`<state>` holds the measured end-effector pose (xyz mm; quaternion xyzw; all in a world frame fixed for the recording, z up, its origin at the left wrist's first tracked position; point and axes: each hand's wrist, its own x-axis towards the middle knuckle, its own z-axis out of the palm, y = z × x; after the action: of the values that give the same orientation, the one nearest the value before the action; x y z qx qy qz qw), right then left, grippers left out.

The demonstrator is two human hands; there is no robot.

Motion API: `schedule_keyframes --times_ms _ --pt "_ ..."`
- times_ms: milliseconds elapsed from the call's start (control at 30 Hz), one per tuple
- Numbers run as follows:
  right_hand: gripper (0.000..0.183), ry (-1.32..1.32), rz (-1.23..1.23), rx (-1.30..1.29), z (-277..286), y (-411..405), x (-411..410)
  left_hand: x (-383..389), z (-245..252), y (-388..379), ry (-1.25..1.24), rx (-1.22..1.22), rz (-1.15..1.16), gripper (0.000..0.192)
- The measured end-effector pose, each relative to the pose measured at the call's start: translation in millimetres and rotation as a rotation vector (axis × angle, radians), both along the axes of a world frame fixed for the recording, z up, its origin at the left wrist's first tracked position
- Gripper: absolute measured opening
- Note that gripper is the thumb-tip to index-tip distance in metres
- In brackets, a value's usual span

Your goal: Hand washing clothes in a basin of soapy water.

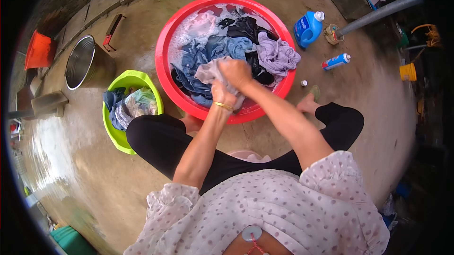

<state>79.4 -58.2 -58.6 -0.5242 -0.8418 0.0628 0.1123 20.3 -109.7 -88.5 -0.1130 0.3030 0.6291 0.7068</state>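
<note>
Both my hands are on one wet, pale greyish-pink cloth [210,71] above the near side of a large red plastic basin [164,60]. My left hand [223,93] grips its lower part, and my right hand [236,72], slightly blurred, is closed on it higher up. Below them lie blue denim garments [193,67] in soapy water. Black clothing [244,29] and a pink garment [204,22] are farther back in the suds. A bunched lilac garment [276,54] rests over the basin's right rim.
A lime-green tub [158,93] of clothes stands by my left knee, with a metal bucket [79,65] and an orange bucket [39,51] beyond. Right of the basin are a blue detergent jug [308,29], a blue-and-red bottle [336,61], a white cap [304,83] and a slanting metal pole [379,13].
</note>
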Motion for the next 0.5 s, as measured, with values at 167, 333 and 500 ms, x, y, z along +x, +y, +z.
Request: schedule_keyframes --times_ms 167,333,500 --pt "0.023 0.238 0.027 0.099 -7.7 -18.5 1.9 -5.2 -55.4 9.7 0.010 0.010 -0.111 0.032" --pt "0.026 0.257 0.122 0.088 0.2 -43.2 -17.1 -4.4 -38.4 0.8 0.050 0.057 -0.155 0.036" --pt "0.035 0.251 -0.264 -0.145 -23.0 13.3 20.1 2.2 -7.2 13.9 -0.010 -0.086 -0.209 0.041"
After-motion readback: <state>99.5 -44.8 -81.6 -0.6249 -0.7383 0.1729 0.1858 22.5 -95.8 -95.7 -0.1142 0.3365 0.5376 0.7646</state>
